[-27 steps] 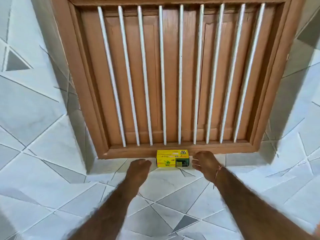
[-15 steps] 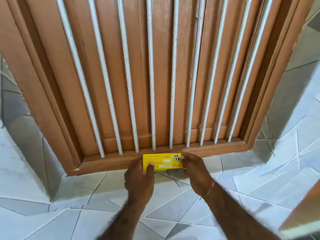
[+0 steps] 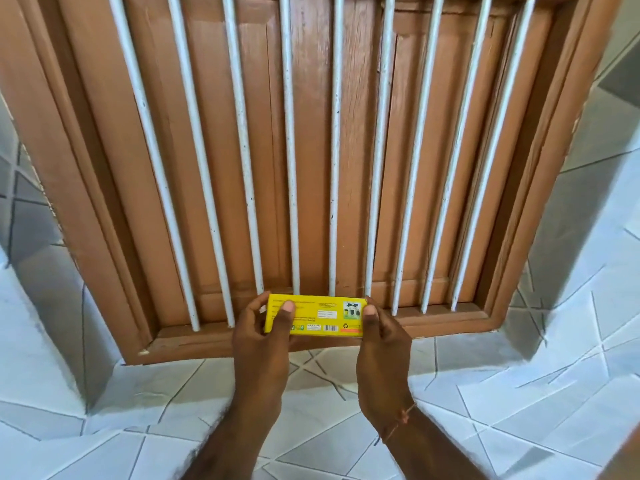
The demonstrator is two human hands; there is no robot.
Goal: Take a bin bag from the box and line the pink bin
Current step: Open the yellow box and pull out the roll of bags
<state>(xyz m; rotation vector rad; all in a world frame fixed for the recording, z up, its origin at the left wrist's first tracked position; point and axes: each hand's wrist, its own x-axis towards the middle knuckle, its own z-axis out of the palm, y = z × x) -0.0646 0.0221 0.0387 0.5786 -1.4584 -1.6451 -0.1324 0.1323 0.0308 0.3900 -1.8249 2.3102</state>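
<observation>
I hold the yellow box (image 3: 317, 315) by its two ends, my left hand (image 3: 261, 336) and right hand (image 3: 381, 341) gripping it with thumbs on top, before the wooden shutter (image 3: 311, 150) with white bars (image 3: 289, 150); its print is too small to read.

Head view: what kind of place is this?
Probably a tiled room in a house, at a window: brown wooden shutters behind white metal bars, and grey-white tiles all around.
</observation>
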